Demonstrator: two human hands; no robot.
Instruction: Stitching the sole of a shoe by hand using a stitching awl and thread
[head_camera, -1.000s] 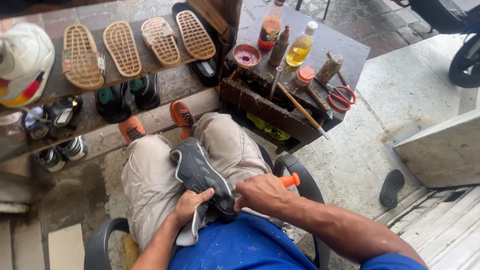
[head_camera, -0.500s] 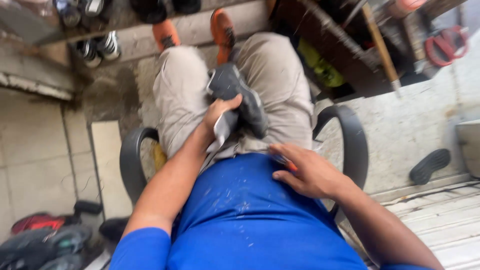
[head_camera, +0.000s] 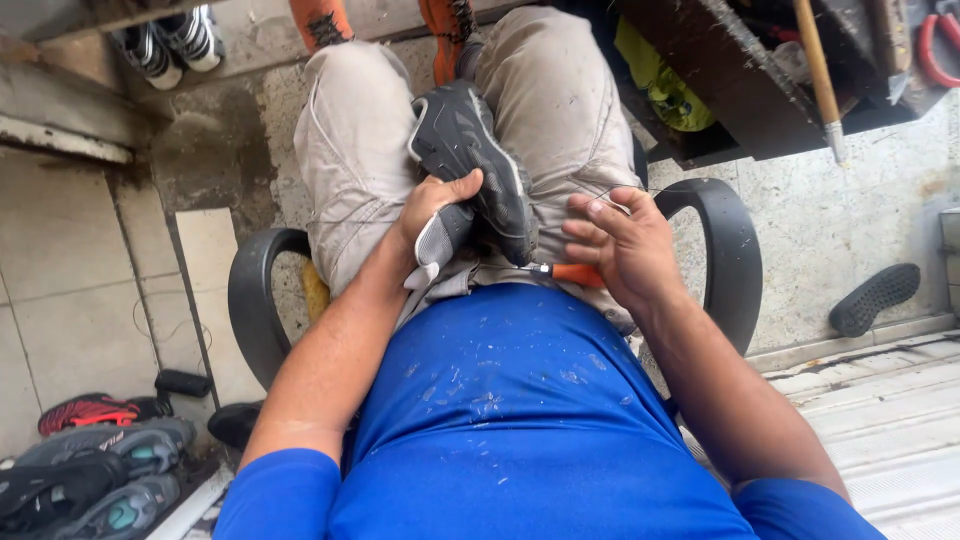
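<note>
A dark grey sports shoe lies sole-up on my lap, between my thighs in beige trousers. My left hand grips its heel end, thumb across the sole, next to a light grey flap of the upper. My right hand hovers just right of the shoe with its upper fingers spread, while an orange-handled awl is held under the palm, metal tip pointing left toward the shoe. A thin thread seems to run from the fingertips, though it is hard to make out.
I sit in a black chair with curved armrests. A dark wooden tool crate with a wooden-handled tool stands ahead on the right. A loose black sole lies on the right. Several shoes are piled at lower left.
The view has tilted further down onto my lap. My right hand has risen from my waist to beside the shoe, fingers spreading. My left hand keeps its grip on the shoe.
</note>
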